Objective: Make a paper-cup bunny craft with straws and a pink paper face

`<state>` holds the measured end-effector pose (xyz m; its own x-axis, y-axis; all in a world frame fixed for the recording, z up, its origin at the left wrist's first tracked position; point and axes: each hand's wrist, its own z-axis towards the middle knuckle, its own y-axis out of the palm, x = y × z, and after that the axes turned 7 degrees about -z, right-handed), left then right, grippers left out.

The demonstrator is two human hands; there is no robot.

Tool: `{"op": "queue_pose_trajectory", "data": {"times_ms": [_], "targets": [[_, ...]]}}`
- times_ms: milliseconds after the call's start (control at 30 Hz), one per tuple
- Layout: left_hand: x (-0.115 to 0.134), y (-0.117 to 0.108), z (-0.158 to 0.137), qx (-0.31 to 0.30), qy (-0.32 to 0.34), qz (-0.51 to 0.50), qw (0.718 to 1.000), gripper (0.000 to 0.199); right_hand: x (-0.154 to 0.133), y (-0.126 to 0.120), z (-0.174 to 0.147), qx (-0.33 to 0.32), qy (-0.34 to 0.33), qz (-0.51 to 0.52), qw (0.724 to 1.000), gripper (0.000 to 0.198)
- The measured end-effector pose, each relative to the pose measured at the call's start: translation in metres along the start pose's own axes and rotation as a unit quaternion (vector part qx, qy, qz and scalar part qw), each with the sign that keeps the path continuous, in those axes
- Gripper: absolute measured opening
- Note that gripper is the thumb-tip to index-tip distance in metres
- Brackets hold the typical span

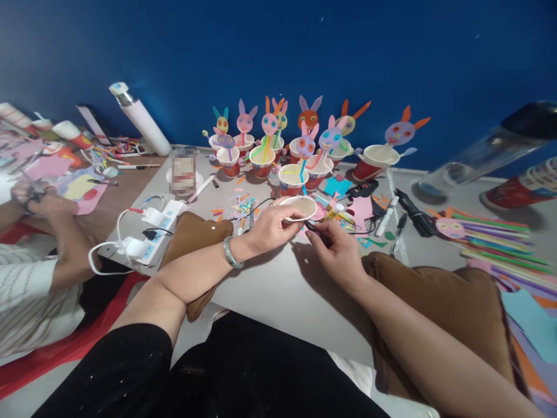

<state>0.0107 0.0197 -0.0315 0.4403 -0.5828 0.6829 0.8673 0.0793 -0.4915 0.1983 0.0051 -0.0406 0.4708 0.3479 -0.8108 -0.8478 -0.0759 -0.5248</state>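
Observation:
My left hand [272, 226], a bangle on its wrist, is closed around a paper cup [300, 207] tilted with its white inside toward me. My right hand [338, 251] pinches a slim black tool [314, 228], whose tip is at the near side of the cup. Its kind is not clear, as the fingers cover much of it. Just behind the cup stands a finished-looking paper cup [292, 181] with a rabbit face on a bent straw. Small paper scraps [246, 208] lie to the left of my hands.
Several rabbit-faced cups [262, 162] line the blue wall. A power strip [163, 229] and brown cushions [439, 313] flank my arms. At right are a marker [386, 216], stacked cups [522, 188] and coloured straws [505, 244]. Another person's hands [43, 203] work at left.

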Motion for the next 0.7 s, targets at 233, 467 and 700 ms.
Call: {"op": "queue_pose_trajectory", "data": {"times_ms": [233,467,700], "targets": [[0.0012,-0.0003,-0.0012,-0.002,-0.002,-0.024,1.0,0.01,-0.0038,-0.0001,0.0025,-0.103,0.083,0.1,0.986,0.042],[0.0005,0.0003,-0.0003,-0.007,-0.001,-0.004,1.0,0.01,-0.0007,-0.0004,0.0055,-0.076,0.085,0.117,0.987,0.038],[0.0006,0.0005,-0.0011,-0.006,-0.005,-0.013,1.0,0.01,-0.0035,-0.0002,0.002,-0.064,0.054,0.068,0.994,0.035]]}}
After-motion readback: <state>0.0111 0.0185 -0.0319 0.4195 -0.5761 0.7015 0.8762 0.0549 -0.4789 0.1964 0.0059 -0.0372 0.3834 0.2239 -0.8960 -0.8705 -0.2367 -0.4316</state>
